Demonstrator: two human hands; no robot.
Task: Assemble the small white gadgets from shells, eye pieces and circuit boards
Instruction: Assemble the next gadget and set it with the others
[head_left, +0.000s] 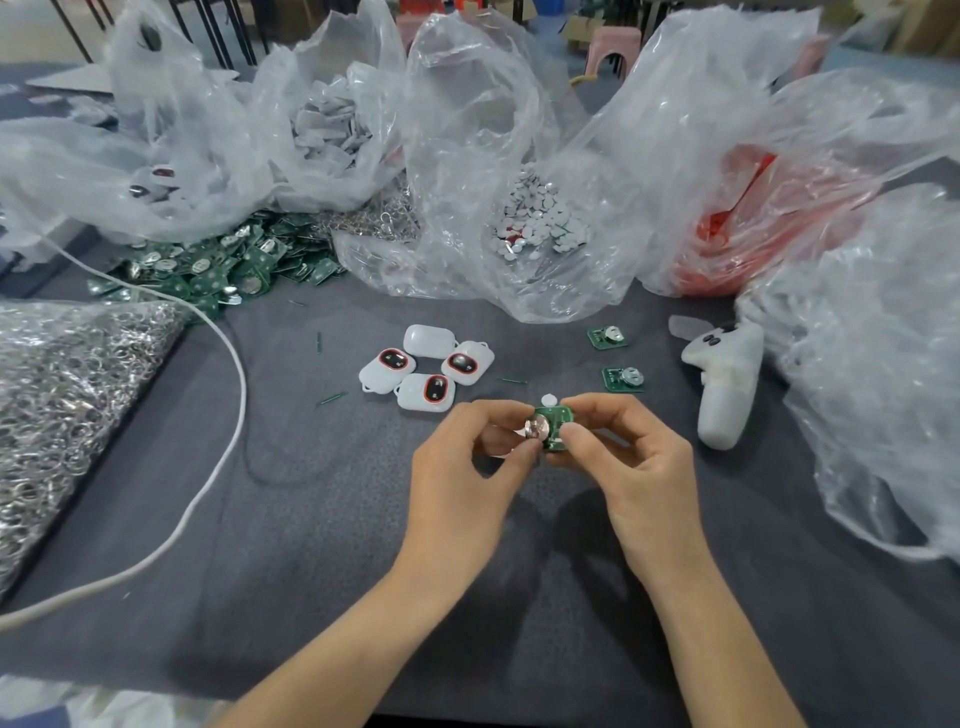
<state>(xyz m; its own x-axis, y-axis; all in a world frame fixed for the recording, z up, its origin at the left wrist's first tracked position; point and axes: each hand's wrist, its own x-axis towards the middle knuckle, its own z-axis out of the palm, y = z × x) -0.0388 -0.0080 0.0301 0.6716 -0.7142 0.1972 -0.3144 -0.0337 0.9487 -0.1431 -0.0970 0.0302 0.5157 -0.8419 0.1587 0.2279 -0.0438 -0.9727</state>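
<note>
A small green circuit board (557, 422) is held above the grey mat between both hands. My right hand (631, 457) pinches its right edge. My left hand (467, 462) pinches a round coin cell (537, 429) lying against the board's left side. A small white round piece (549, 399) lies just behind the board. Several white gadget shells (427, 368), three showing red-ringed eye pieces, sit in a cluster to the left behind my hands. Two more circuit boards (607, 336) (622, 378) lie to the right behind.
A white handheld controller (724, 387) lies at right. Clear bags behind hold white shells (327, 127), round white pieces (540, 218) and red material (753, 228). A pile of green boards (218, 270), a bag of metal rings (67, 395) and a white cable (218, 467) are at left.
</note>
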